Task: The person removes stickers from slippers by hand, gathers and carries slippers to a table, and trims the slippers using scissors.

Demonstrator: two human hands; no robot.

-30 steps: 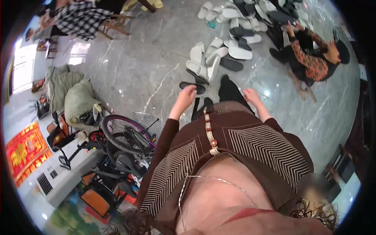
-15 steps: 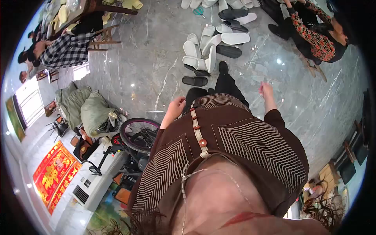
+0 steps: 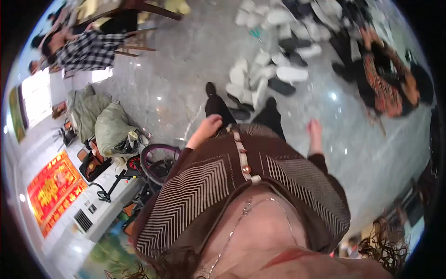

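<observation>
My left hand (image 3: 211, 124) hangs beside my left thigh with its fingers loosely curled and nothing visible in them. Out to the other side, over the grey floor, is my right hand (image 3: 314, 126); it is smeared by motion, so its finger pose is unclear. Neither hand touches any object that I can see. White and dark slippers (image 3: 251, 83) lie in a loose group on the floor just ahead of my feet. More slippers (image 3: 297, 28) are heaped farther off.
A seated person (image 3: 385, 79) is at the far right by the heap. At the left another person in a checked garment (image 3: 88, 49) is by a table (image 3: 158, 10). Green sacks (image 3: 111, 125) and a purple-rimmed wheel (image 3: 160, 162) stand to my left. Teal-handled scissors (image 3: 255, 33) lie ahead.
My left foot has come forward and the view has turned, so the slippers and the seated person appear shifted right and lower. Both hands remain at my sides.
</observation>
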